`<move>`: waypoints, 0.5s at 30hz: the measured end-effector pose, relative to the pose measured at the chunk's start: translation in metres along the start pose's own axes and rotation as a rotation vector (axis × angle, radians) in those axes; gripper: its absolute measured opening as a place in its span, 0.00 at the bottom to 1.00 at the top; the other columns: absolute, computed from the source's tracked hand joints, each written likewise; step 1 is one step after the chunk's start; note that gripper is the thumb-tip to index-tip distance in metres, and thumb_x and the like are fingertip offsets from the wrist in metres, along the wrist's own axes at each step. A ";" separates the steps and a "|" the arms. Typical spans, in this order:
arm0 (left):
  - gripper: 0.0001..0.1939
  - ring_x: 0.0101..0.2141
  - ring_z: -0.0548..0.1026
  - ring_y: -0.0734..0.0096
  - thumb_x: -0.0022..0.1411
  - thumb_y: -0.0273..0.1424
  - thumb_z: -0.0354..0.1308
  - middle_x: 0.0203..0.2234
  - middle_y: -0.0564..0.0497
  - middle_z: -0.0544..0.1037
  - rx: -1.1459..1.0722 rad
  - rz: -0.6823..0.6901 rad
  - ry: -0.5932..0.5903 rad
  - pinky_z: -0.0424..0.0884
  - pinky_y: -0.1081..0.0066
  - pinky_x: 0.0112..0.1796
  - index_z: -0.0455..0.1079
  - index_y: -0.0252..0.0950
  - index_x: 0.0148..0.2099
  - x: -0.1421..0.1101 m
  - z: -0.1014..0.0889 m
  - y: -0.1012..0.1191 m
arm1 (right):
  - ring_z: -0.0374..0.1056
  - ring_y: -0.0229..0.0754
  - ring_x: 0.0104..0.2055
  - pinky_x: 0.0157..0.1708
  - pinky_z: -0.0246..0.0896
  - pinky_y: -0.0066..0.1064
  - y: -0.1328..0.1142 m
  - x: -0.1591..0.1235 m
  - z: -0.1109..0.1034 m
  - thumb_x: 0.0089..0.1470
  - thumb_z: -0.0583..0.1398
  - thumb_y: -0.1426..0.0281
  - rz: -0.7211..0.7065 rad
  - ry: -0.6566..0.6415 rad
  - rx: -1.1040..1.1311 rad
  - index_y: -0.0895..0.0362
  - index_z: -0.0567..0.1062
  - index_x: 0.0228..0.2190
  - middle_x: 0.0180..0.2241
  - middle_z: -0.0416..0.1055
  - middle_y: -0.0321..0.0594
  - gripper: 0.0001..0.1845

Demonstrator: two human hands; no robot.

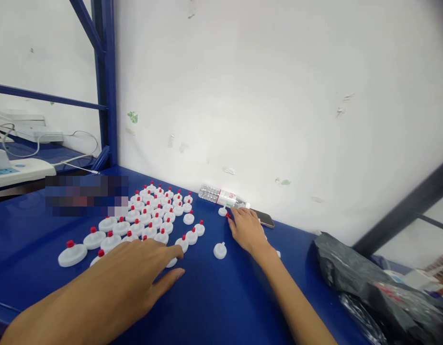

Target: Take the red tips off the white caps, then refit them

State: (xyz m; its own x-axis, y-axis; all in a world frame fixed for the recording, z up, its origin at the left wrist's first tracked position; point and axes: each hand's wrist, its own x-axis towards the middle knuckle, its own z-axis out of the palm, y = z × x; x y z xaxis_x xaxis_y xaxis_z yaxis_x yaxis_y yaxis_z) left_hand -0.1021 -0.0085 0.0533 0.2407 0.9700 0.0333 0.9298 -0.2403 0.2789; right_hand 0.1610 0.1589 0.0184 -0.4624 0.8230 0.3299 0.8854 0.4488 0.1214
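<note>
My left hand (145, 263) is over the near edge of a group of white round nozzle lids (148, 229), most with small red tip caps. Its thumb and fingers are apart, with a white lid partly hidden behind the fingertips. My right hand (248, 230) reaches down to the table by the wall, thumb and index finger apart. Small red caps (228, 215) lie at its fingertips; what is under the palm is hidden. A white lid with a bare nozzle (220, 250) stands between my hands, and another bare lid (222, 211) is just beyond the right fingertips.
A clear plastic bottle (221, 195) lies along the wall, with a dark phone (264, 219) beside it. Grey plastic bags (365, 273) sit on the right of the blue table (243, 297). A blue metal post (108, 86) rises at left, near a white power strip (23, 172).
</note>
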 end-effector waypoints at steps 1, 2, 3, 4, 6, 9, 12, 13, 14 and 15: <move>0.20 0.50 0.82 0.48 0.73 0.45 0.49 0.50 0.50 0.85 0.000 0.005 0.008 0.73 0.49 0.51 0.77 0.51 0.58 -0.001 0.001 -0.001 | 0.67 0.58 0.63 0.64 0.53 0.48 -0.001 0.002 0.004 0.71 0.55 0.72 -0.014 -0.015 -0.008 0.66 0.74 0.60 0.57 0.76 0.57 0.21; 0.20 0.50 0.82 0.48 0.73 0.45 0.49 0.50 0.51 0.85 0.001 0.007 0.018 0.73 0.49 0.51 0.77 0.52 0.58 -0.001 0.002 -0.001 | 0.67 0.58 0.63 0.65 0.51 0.48 -0.002 0.003 0.006 0.72 0.54 0.72 -0.027 -0.029 -0.014 0.66 0.74 0.61 0.57 0.76 0.57 0.22; 0.20 0.50 0.82 0.48 0.73 0.45 0.50 0.49 0.51 0.85 0.003 0.011 0.033 0.72 0.49 0.52 0.77 0.53 0.58 -0.002 0.003 -0.002 | 0.67 0.57 0.63 0.66 0.51 0.48 -0.003 0.004 0.008 0.72 0.53 0.72 -0.036 -0.039 -0.018 0.65 0.73 0.61 0.57 0.77 0.57 0.22; 0.20 0.50 0.82 0.49 0.73 0.45 0.50 0.50 0.52 0.85 0.006 0.016 0.047 0.72 0.49 0.52 0.77 0.54 0.59 -0.002 0.004 -0.003 | 0.69 0.56 0.62 0.66 0.51 0.48 -0.003 0.004 0.009 0.73 0.53 0.72 -0.042 -0.048 -0.020 0.64 0.74 0.61 0.56 0.78 0.56 0.21; 0.19 0.50 0.82 0.49 0.73 0.45 0.50 0.50 0.52 0.85 0.008 0.020 0.056 0.72 0.49 0.52 0.77 0.54 0.59 -0.003 0.004 -0.004 | 0.72 0.55 0.59 0.64 0.52 0.48 -0.003 0.002 0.009 0.73 0.52 0.72 -0.048 -0.061 -0.017 0.62 0.77 0.58 0.52 0.80 0.54 0.20; 0.19 0.50 0.82 0.50 0.74 0.44 0.50 0.50 0.52 0.85 0.007 0.025 0.054 0.72 0.50 0.52 0.77 0.53 0.58 -0.002 0.004 -0.005 | 0.76 0.53 0.53 0.61 0.56 0.46 -0.002 -0.002 0.004 0.74 0.51 0.73 -0.066 -0.084 0.006 0.58 0.80 0.53 0.49 0.82 0.50 0.19; 0.18 0.49 0.82 0.51 0.74 0.44 0.50 0.49 0.52 0.85 0.010 0.031 0.056 0.72 0.50 0.51 0.77 0.54 0.58 -0.001 0.004 -0.005 | 0.77 0.53 0.51 0.56 0.61 0.43 0.000 -0.008 -0.003 0.73 0.51 0.75 -0.084 -0.106 0.045 0.57 0.81 0.52 0.46 0.83 0.49 0.19; 0.18 0.49 0.82 0.51 0.74 0.44 0.50 0.49 0.53 0.85 0.009 0.032 0.058 0.72 0.50 0.51 0.77 0.54 0.58 -0.001 0.004 -0.005 | 0.78 0.53 0.50 0.54 0.63 0.41 -0.001 -0.010 -0.005 0.73 0.52 0.75 -0.093 -0.113 0.063 0.57 0.81 0.52 0.46 0.83 0.48 0.19; 0.18 0.49 0.82 0.51 0.74 0.44 0.50 0.49 0.53 0.85 0.007 0.033 0.059 0.72 0.50 0.51 0.77 0.54 0.58 -0.001 0.005 -0.005 | 0.78 0.52 0.50 0.53 0.64 0.39 -0.001 -0.013 -0.008 0.73 0.52 0.75 -0.105 -0.122 0.085 0.57 0.81 0.51 0.46 0.83 0.48 0.18; 0.18 0.49 0.82 0.51 0.74 0.45 0.50 0.49 0.53 0.85 0.007 0.032 0.062 0.72 0.50 0.51 0.77 0.53 0.58 -0.001 0.005 -0.006 | 0.78 0.51 0.50 0.51 0.65 0.37 -0.003 -0.016 -0.011 0.73 0.53 0.75 -0.121 -0.131 0.110 0.56 0.82 0.51 0.46 0.83 0.46 0.18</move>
State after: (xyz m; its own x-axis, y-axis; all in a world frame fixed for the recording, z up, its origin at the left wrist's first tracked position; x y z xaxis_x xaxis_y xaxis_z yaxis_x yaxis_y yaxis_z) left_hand -0.1063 -0.0084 0.0468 0.2526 0.9623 0.1014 0.9240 -0.2710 0.2697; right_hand 0.1668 0.1405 0.0233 -0.5734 0.7961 0.1933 0.8159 0.5762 0.0472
